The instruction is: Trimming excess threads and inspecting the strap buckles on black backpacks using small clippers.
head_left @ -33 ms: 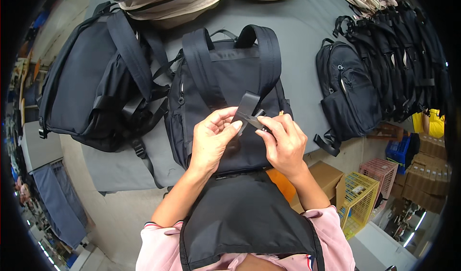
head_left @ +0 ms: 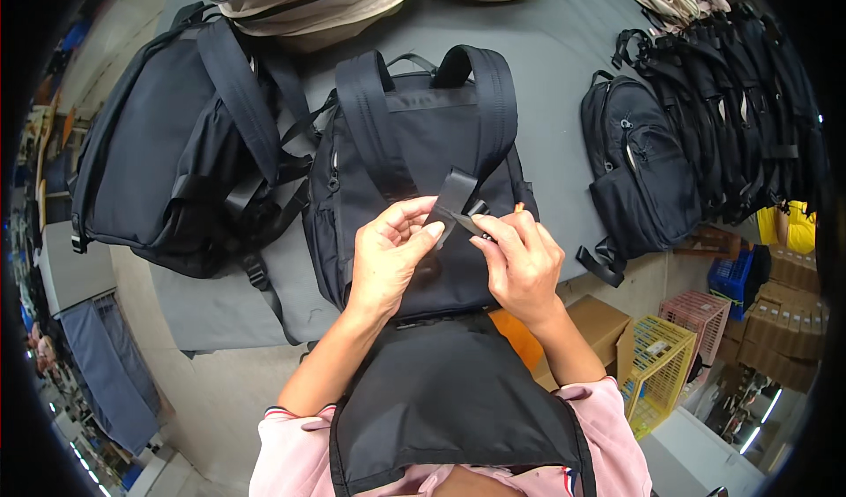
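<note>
A black backpack (head_left: 441, 140) lies on the grey table in front of me, its two padded shoulder straps facing up and its top handle at the far end. Over its lower part, my left hand (head_left: 388, 255) pinches a flat black webbing strap (head_left: 456, 191) between thumb and fingers. Close on the right, my right hand (head_left: 526, 263) grips the narrow end of the same webbing between thumb and forefinger. A small dark piece, perhaps a buckle, shows between the two hands; its shape is partly covered by the fingers.
Another black backpack (head_left: 167, 144) rests at the left, its loose strap hanging over the table edge (head_left: 233, 334). Beige bags (head_left: 308, 3) are stacked at the back. Several black backpacks (head_left: 643, 162) stand in a row at the right. Below are a cardboard box (head_left: 592, 325) and a yellow crate (head_left: 656, 365).
</note>
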A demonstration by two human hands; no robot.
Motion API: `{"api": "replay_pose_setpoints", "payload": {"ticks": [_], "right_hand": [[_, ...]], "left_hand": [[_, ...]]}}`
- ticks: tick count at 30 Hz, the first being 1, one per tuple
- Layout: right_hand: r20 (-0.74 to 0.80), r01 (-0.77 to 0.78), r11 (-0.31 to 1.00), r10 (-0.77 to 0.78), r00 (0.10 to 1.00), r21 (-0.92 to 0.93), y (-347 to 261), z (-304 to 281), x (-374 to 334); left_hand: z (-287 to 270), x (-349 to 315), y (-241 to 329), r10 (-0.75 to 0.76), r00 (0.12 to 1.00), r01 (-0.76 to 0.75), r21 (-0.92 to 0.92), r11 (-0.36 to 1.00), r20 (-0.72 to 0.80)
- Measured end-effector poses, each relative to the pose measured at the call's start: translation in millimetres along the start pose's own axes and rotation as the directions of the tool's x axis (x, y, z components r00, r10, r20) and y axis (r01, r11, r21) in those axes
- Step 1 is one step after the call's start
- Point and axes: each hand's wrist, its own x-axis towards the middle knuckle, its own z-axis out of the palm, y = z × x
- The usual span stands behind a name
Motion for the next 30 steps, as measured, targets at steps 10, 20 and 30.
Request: {"api": "replay_pose_setpoints", "payload": {"ticks": [10, 20, 30], "right_hand": [[0.022, -0.132, 0.981, 0.13, 0.991, 0.14, -2.2, -0.2, -1.3], [-0.012, -0.191, 0.904, 0.212, 0.977, 0.383, 20.4, 15.5, 19.1], [0.388, -0.176, 0.93, 0.04, 0.921, 0.322, -56.7, 29.2, -44.5]], "left_hand": [[-1.8, -0.8, -5.2, 0.02, 1.0, -0.019, 0.025, 1.0, -0.022], [-18.5, 60.2, 38.0, 0.165, 0.967, -0.205, 0.209, 0.956, 0.193], [-140.3, -48.6, -30.5, 0.237, 0.863, 0.258, 0.793, 0.553, -0.446]]}}
